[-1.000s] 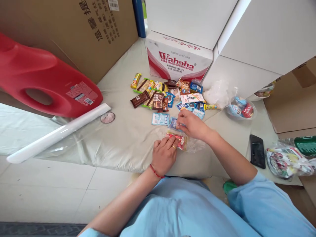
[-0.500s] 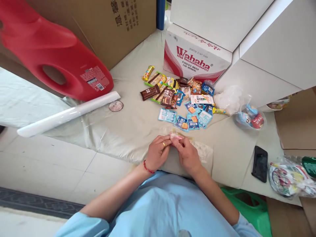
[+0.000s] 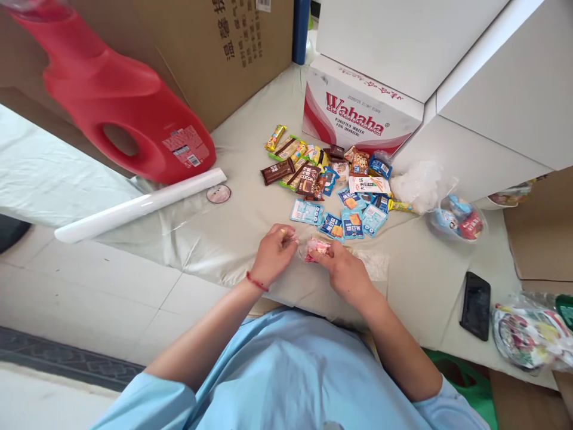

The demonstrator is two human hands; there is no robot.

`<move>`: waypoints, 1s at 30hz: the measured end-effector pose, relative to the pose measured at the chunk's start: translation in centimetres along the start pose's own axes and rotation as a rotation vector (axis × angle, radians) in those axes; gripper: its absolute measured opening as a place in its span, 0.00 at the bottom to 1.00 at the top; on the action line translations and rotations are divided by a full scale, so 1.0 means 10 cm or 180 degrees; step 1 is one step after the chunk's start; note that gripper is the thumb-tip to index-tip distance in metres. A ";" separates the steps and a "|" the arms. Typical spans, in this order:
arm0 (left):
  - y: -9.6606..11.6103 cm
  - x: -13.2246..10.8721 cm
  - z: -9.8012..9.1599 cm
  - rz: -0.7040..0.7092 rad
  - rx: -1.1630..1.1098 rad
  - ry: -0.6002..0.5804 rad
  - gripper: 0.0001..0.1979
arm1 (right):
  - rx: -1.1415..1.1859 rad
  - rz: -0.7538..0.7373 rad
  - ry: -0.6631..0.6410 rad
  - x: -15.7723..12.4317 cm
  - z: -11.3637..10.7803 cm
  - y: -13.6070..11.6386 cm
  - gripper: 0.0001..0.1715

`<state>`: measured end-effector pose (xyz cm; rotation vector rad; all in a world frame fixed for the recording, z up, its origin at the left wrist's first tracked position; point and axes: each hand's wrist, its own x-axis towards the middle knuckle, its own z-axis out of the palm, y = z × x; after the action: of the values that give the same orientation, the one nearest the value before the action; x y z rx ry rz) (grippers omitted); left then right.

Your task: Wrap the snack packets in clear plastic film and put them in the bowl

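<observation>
My left hand (image 3: 274, 254) and my right hand (image 3: 342, 270) hover over the near edge of a cloth-covered surface (image 3: 233, 221). Both are closed in a pinch on a clear plastic bag (image 3: 371, 263) holding a red and pink snack packet (image 3: 316, 249). The left fingers grip the bag's edge and the right fingers hold it at the packet. Just beyond the hands lies a pile of small snack packets (image 3: 329, 182): brown chocolate bars, blue sachets, yellow wrappers.
A red jug (image 3: 120, 107) and a white roll (image 3: 143, 203) lie at the left. A Wahaha carton (image 3: 358, 113) stands behind the snacks, with a brown box (image 3: 224, 54) beside it. At the right are a black phone (image 3: 475, 306) and filled plastic bags (image 3: 528, 328).
My right hand came back from the blue sachets to the bag, and both hands lifted the bag. They have now pulled apart a little, the left hand holding the bag's edge.
</observation>
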<state>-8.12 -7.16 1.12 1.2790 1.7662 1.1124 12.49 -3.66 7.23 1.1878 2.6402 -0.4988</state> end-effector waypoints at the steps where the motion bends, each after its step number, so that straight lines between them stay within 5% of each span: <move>1: -0.01 -0.02 -0.04 -0.0161 -0.0280 -0.0080 0.08 | 0.0055 -0.0010 -0.0004 0.00 0.00 0.01 0.30; 6: 0.12 -0.03 -0.11 -0.1021 -0.1181 0.0037 0.20 | 0.0240 -0.0145 0.0163 0.00 0.09 0.04 0.26; 10: 0.28 0.08 0.04 -0.0830 -0.0212 0.0183 0.34 | 0.0132 -0.0289 0.0383 -0.01 0.15 0.01 0.24; 15: 0.19 0.05 0.10 -0.0367 0.0130 0.0108 0.16 | 0.0438 -0.0366 0.0463 -0.02 0.17 0.06 0.22; 21: 0.21 -0.22 0.00 -0.0754 -0.0775 0.0405 0.11 | 0.1192 -0.0610 0.0410 0.00 0.20 0.16 0.24; 25: 0.48 -0.31 0.17 0.0024 -0.0282 0.0172 0.08 | 0.1203 -0.0735 0.0448 0.02 0.19 0.14 0.24; 30: 0.60 -0.35 0.39 0.0890 0.0476 -0.0137 0.17 | 0.1642 -0.1226 0.0331 -0.09 0.04 0.35 0.25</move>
<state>-1.40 -8.66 5.18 1.6681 1.7009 1.1090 15.76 -2.24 6.37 0.8177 2.9394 -1.2786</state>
